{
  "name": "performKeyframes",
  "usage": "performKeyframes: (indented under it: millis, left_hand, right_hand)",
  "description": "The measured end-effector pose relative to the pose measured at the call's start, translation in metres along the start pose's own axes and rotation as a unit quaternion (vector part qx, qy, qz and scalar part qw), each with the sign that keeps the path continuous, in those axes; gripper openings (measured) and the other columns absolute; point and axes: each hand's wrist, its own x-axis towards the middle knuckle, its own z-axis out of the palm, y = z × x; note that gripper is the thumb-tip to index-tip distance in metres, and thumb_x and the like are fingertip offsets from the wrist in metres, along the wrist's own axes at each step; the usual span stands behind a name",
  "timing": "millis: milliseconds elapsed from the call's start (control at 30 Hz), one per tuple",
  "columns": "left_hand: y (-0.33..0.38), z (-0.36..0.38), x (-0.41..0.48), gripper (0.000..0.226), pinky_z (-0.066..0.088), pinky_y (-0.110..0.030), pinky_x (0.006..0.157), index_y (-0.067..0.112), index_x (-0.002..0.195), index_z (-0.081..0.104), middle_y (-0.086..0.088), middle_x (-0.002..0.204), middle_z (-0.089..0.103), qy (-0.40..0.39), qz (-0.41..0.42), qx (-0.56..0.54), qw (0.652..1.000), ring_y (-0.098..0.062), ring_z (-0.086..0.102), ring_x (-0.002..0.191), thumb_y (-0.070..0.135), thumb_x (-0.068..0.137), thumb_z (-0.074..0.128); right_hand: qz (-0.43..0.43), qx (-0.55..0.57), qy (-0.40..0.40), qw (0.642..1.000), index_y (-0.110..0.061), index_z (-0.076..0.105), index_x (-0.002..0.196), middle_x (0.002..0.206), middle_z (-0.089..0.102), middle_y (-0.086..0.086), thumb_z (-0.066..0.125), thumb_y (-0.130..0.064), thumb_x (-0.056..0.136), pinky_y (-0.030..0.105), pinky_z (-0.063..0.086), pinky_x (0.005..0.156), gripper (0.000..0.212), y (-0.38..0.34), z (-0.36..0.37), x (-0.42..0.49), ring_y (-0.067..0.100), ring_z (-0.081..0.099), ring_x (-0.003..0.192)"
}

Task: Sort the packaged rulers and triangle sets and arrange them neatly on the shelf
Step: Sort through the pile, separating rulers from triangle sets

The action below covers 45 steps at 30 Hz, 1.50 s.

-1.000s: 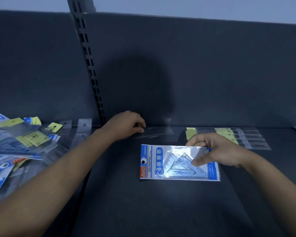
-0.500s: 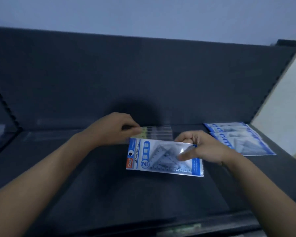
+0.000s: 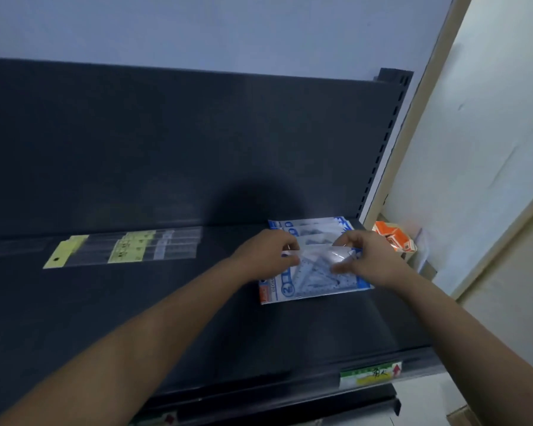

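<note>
A blue-and-white triangle set pack [image 3: 308, 285] lies at the right end of the dark shelf [image 3: 197, 318], overlapping a fanned stack of like triangle set packs [image 3: 311, 229] behind it. My left hand [image 3: 266, 256] pinches the pack's upper left edge. My right hand [image 3: 370, 256] pinches its upper right part, thumb and fingers curled on the glossy film. Several clear ruler packs with yellow labels [image 3: 130, 249] lie in a row further left on the shelf.
A slotted upright [image 3: 382, 139] ends the shelf at the right, with a pale wall beyond. An orange-and-white box [image 3: 394, 238] sits right of the shelf. A green-and-yellow price label [image 3: 370, 375] is stuck on the shelf's front edge.
The view swung right and both hands carried the triangle set pack rightward along the shelf onto the stack of like packs. The ruler packs now lie far to the left.
</note>
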Motion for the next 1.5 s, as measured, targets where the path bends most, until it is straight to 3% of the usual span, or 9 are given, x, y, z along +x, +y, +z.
performKeyframes:
  millis: [133,267,367,500,633,767,1067,1267,1500]
  left_hand:
    - [0.004,0.020,0.015,0.026,0.041,-0.029,0.083,0.021,0.110,0.064,0.004,0.114,0.065,0.042,0.005,0.087,0.995,-0.016,0.059,0.103,0.032,0.087,0.064]
    - [0.000,0.030,0.017,0.030,0.032,-0.031,0.090,0.020,0.118,0.059,0.001,0.121,0.059,0.086,0.015,0.171,0.981,-0.019,0.051,0.111,0.036,0.093,0.053]
    - [-0.003,0.030,0.012,0.040,0.028,-0.030,0.095,0.021,0.130,0.053,0.003,0.130,0.054,0.104,0.010,0.182,0.978,-0.018,0.047,0.117,0.042,0.097,0.046]
    - [-0.011,0.013,-0.015,0.050,0.030,-0.032,0.097,0.021,0.132,0.052,0.002,0.131,0.055,0.129,-0.002,0.172,0.977,-0.018,0.050,0.116,0.053,0.096,0.042]
    - [-0.036,-0.031,-0.070,0.063,0.029,-0.033,0.100,0.019,0.135,0.049,0.000,0.134,0.053,0.146,-0.055,0.233,0.960,-0.020,0.047,0.121,0.063,0.092,0.037]
    - [-0.082,-0.094,-0.149,0.066,0.032,-0.035,0.100,0.018,0.132,0.048,0.001,0.132,0.055,0.181,-0.119,0.297,0.930,-0.021,0.048,0.120,0.067,0.091,0.031]
    - [-0.244,-0.219,-0.409,0.083,0.034,-0.041,0.099,0.015,0.134,0.046,-0.007,0.132,0.055,0.185,-0.325,0.351,0.859,-0.029,0.047,0.122,0.076,0.084,0.020]
    - [-0.335,-0.275,-0.546,0.077,0.035,-0.040,0.098,0.017,0.131,0.048,-0.006,0.129,0.057,0.184,-0.416,0.335,0.825,-0.028,0.048,0.121,0.076,0.086,0.026]
    - [-0.439,-0.304,-0.629,0.078,0.032,-0.040,0.103,0.016,0.139,0.043,-0.007,0.139,0.051,0.170,-0.490,0.293,0.803,-0.028,0.043,0.128,0.073,0.088,0.027]
  right_hand:
    - [0.009,-0.021,0.040,0.999,-0.027,0.060,0.090,0.086,0.058,-0.018,0.082,-0.023,0.069,0.005,0.036,0.062,0.030,0.030,0.008,0.005,0.009,0.056,0.083]
    - [0.037,-0.025,0.063,0.997,-0.025,0.057,0.113,0.112,0.057,-0.005,0.080,-0.029,0.072,0.024,0.041,0.078,0.047,0.039,0.012,0.005,0.014,0.054,0.095]
    - [-0.011,-0.095,0.115,0.989,-0.015,0.055,0.124,0.130,0.052,0.007,0.077,-0.026,0.074,0.030,0.036,0.092,0.056,0.029,0.013,0.006,0.026,0.051,0.113]
    - [-0.075,-0.120,0.123,0.982,-0.009,0.057,0.123,0.129,0.055,0.011,0.072,-0.020,0.079,0.033,0.035,0.099,0.047,-0.013,0.021,0.004,0.029,0.050,0.118]
    - [-0.139,-0.121,0.090,0.979,-0.008,0.056,0.125,0.132,0.052,0.010,0.067,-0.020,0.084,0.031,0.031,0.101,0.045,-0.087,0.052,0.004,0.028,0.047,0.121]
    - [-0.214,-0.120,0.079,0.966,-0.014,0.051,0.131,0.136,0.049,0.005,0.063,-0.026,0.086,0.036,0.036,0.102,0.049,-0.188,0.102,-0.005,0.024,0.046,0.122]
    - [-0.290,-0.099,0.036,0.951,-0.019,0.042,0.135,0.135,0.047,0.003,0.056,-0.038,0.090,0.040,0.043,0.094,0.051,-0.433,0.274,-0.053,0.027,0.049,0.114]
    - [-0.308,-0.071,-0.060,0.947,-0.021,0.040,0.136,0.136,0.048,0.003,0.056,-0.043,0.090,0.041,0.046,0.091,0.054,-0.563,0.382,-0.082,0.026,0.050,0.117]
    - [-0.333,-0.063,-0.126,0.932,-0.023,0.049,0.130,0.134,0.053,0.000,0.058,-0.047,0.085,0.032,0.041,0.092,0.052,-0.661,0.489,-0.083,0.021,0.050,0.121]
